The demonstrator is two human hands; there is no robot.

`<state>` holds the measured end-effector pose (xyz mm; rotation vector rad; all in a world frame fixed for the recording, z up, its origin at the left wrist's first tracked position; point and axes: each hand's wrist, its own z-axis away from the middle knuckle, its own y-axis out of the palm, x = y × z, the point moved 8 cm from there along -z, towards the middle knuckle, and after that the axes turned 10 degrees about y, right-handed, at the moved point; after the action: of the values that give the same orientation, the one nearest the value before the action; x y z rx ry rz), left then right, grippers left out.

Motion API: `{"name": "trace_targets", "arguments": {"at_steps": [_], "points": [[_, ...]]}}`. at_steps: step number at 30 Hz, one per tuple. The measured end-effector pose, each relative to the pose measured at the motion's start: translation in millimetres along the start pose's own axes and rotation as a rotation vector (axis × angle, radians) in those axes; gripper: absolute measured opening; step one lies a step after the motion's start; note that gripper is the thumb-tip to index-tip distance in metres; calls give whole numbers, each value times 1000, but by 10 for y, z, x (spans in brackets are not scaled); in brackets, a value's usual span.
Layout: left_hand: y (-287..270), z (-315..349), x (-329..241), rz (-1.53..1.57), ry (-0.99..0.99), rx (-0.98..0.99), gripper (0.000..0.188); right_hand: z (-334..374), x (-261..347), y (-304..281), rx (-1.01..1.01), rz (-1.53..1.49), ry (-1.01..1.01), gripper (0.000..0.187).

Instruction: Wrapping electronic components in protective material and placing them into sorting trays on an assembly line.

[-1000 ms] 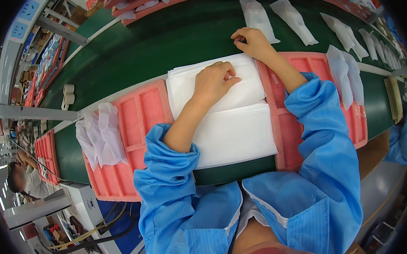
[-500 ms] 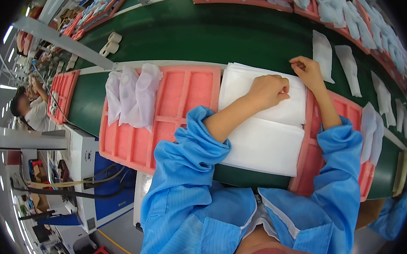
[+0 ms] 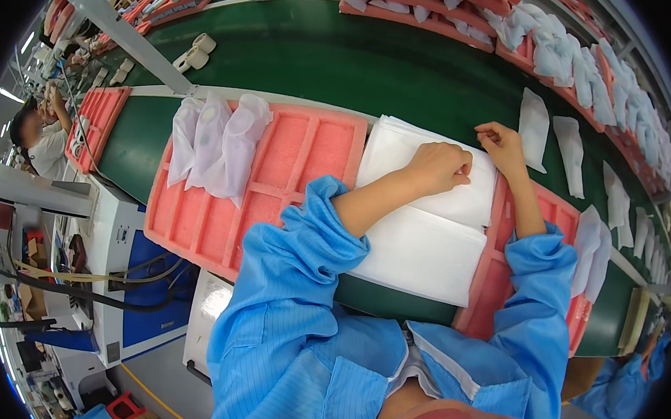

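Observation:
Two overlapping stacks of flat white sleeves or sheets lie in front of me. Over the far stack my left hand is closed, its fingers curled in and their tips low against the white surface. At that stack's right edge my right hand is closed too, fingers bent toward the left hand. Whatever either hand pinches, if anything, is hidden or too thin to make out. A pink foam tray on the left carries several wrapped items in thin whitish sleeves. Another pink tray lies partly under the stack and my right forearm.
A green conveyor belt runs beyond, with white-wrapped pieces on its right part and white rolled objects at left. Loaded pink trays are stacked along the far side. A metal post rises at left. A co-worker is far left.
The whole view has shifted and tilted slightly. Both hands keep nearly the same curled pose over the white stack, and nothing has visibly been picked up or put down.

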<state>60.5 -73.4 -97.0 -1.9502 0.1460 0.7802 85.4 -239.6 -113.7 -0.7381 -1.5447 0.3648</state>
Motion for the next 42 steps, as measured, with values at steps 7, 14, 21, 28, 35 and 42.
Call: {"name": "trace_targets", "arguments": {"at_steps": [7,14,21,28,35,42], "points": [[-51,1,-89,2,-22,51,25,1,-24,-32,-2,-13,8,18],[-31,4,-72,-10,-5,38,29,11,52,-37,-3,1,8,18],[-706,15,-436,-195,246,251,31,-17,49,43,10,26,-8,18],[-2267,194,374,-809,-121,234,29,42,-48,-104,-4,12,26,14],[-4366,2180,2933,-817,-1069,-224,66,48,119,22,29,45,46,14],[-4147,2179,3749,-148,-1163,-499,95,62,-9,-26,32,6,137,17]]}}
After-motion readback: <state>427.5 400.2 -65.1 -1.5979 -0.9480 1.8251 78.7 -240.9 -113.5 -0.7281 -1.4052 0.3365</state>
